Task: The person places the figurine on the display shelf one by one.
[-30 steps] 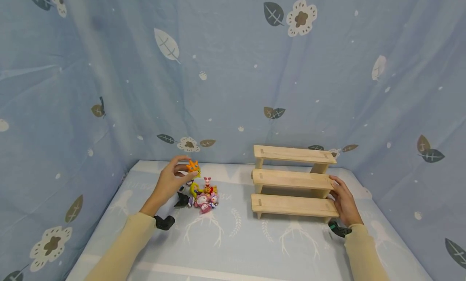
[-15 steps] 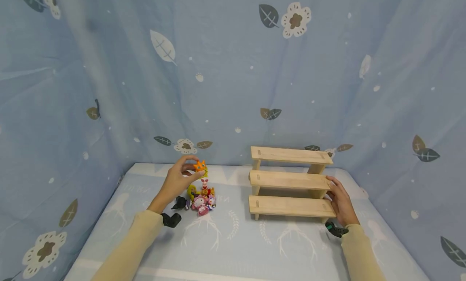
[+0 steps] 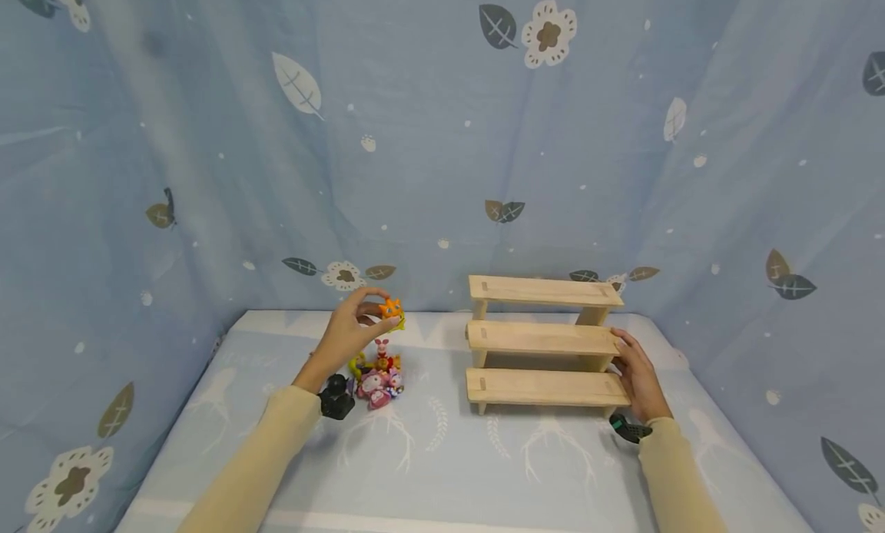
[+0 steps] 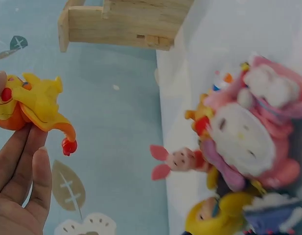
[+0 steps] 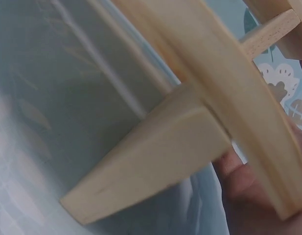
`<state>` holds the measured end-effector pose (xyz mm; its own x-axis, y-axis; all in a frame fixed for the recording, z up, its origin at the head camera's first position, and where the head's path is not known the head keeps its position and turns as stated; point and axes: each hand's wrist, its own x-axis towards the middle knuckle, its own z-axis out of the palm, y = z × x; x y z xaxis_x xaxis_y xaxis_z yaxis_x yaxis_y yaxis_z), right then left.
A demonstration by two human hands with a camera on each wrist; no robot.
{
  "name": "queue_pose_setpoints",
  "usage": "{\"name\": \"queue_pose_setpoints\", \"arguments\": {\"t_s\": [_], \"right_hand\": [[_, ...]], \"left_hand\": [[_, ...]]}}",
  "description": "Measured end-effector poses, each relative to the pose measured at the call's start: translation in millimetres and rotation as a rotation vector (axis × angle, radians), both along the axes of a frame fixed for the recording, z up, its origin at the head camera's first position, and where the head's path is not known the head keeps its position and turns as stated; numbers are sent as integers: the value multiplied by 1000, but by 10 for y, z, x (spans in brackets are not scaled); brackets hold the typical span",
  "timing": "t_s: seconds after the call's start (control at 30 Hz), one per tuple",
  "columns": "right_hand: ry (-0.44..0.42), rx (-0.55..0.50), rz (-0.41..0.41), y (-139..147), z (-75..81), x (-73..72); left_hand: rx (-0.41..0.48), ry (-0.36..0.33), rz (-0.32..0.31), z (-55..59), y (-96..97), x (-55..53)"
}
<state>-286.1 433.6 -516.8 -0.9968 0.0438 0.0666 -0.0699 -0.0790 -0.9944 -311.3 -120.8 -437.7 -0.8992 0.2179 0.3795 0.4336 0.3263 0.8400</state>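
Between thumb and fingers, my left hand (image 3: pixel 346 337) holds an orange and yellow toy figurine (image 3: pixel 392 309) up above the table. In the left wrist view, this figurine (image 4: pixel 43 100) shows a curved tail with a red tip. Below and in front of the hand is a cluster of small figurines (image 3: pixel 375 385), among them a pink pig figurine (image 4: pixel 181 159) and a larger pink hooded one (image 4: pixel 283 164). My right hand (image 3: pixel 641 379) grips the right end of a three-tier wooden stand (image 3: pixel 546 338); part of the hand is hidden behind a plank in the right wrist view.
The table (image 3: pixel 442 479) has a pale blue patterned cover. A blue curtain (image 3: pixel 415 134) with leaves and flowers hangs behind it and along both sides. Table surface lies between the figurine cluster and the stand.
My left hand has moved right with the orange and yellow figurine, past the cluster towards the stand. The right hand stays at the stand's end; the head view has shifted slightly.
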Motion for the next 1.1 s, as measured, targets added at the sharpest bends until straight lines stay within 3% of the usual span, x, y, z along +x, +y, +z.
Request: {"name": "queue_pose_setpoints", "arguments": {"t_s": [0.43, 0.67, 0.97, 1.1], "right_hand": [[-3, 3, 2, 53, -76, -25], [2, 11, -7, 16, -68, -13], [-7, 30, -12, -39, 74, 49], [-1, 40, -27, -22, 16, 6]], "left_hand": [[18, -29, -58, 108, 284, -124], [44, -6, -94, 199, 415, -201], [86, 32, -162, 346, 718, -374], [87, 64, -193, 405, 870, -441]]}}
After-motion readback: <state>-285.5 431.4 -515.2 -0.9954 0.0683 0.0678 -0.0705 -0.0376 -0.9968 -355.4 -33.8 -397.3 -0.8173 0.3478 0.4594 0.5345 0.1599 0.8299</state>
